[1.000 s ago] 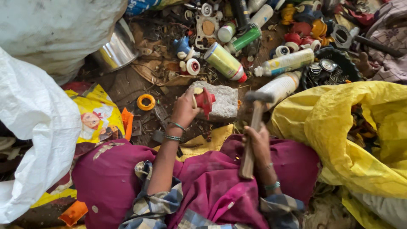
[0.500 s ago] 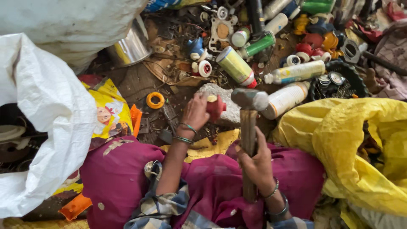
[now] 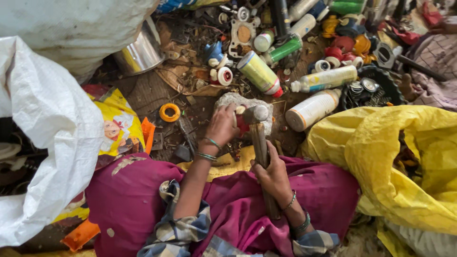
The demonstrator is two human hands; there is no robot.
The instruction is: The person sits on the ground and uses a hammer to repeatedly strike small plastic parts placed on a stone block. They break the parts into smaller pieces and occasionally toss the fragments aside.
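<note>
My left hand point(image 3: 223, 126) pinched the red piece point(image 3: 242, 124) on the stone point(image 3: 233, 101); right hand point(image 3: 273, 173) gripped hammer point(image 3: 259, 138) tight. Risk: head so close to fingertips, off-centre blow would've smashed 'em.

Your left hand point(image 3: 223, 124) is extended forward, fingers curled in a pinch, wrist bangled. Your right hand point(image 3: 273, 173) is fisted, close to your lap.

Small red piece point(image 3: 241, 124) mostly hidden behind left hand point(image 3: 222, 126) and hammer point(image 3: 259, 138) head; shape unclear. Hammer handle end buried in magenta cloth point(image 3: 228, 209) under right hand point(image 3: 273, 176). Grey stone point(image 3: 228, 101) partly covered. Yellow sack point(image 3: 400, 162) cut off at right edge, contents dark, unreadable. White sack point(image 3: 43, 128) cropped left. Distant caps at top too small to identify.
</note>
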